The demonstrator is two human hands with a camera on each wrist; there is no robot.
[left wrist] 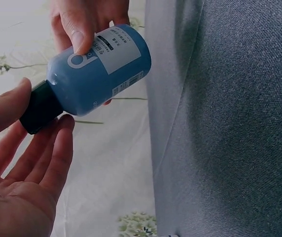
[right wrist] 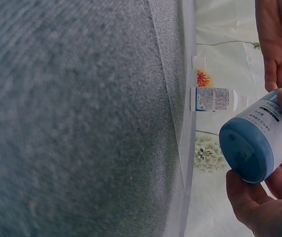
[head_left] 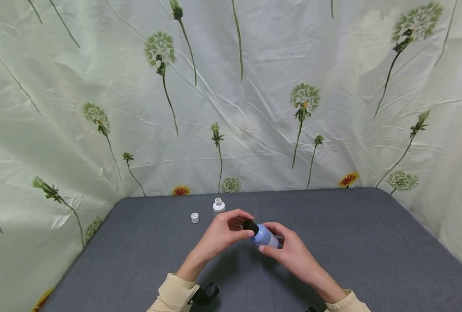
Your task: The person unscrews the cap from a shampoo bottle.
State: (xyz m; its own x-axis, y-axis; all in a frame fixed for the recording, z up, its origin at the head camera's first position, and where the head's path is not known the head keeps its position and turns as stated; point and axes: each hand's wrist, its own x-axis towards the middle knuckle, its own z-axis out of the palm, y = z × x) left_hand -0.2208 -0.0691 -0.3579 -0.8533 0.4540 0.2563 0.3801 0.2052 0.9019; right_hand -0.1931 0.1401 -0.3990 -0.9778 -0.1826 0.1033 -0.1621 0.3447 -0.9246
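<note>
A blue bottle (head_left: 266, 238) with a pale label and a black cap (head_left: 250, 225) is held tilted above the table, cap end up and to the left. My right hand (head_left: 296, 253) grips the bottle's body, thumb on the label side. At the other end my left hand (head_left: 224, 232) pinches the cap between thumb and fingers. The left wrist view shows the black cap (left wrist: 40, 107) seated on the blue bottle (left wrist: 96, 74). In the right wrist view the base of the bottle (right wrist: 247, 150) faces the camera.
Behind my left hand stands a white bottle (head_left: 218, 205) with its narrow neck uncovered. A small white cap (head_left: 195, 218) lies to its left. The grey cloth-covered table (head_left: 355, 242) ends at a pale curtain (head_left: 262, 130) printed with dandelions.
</note>
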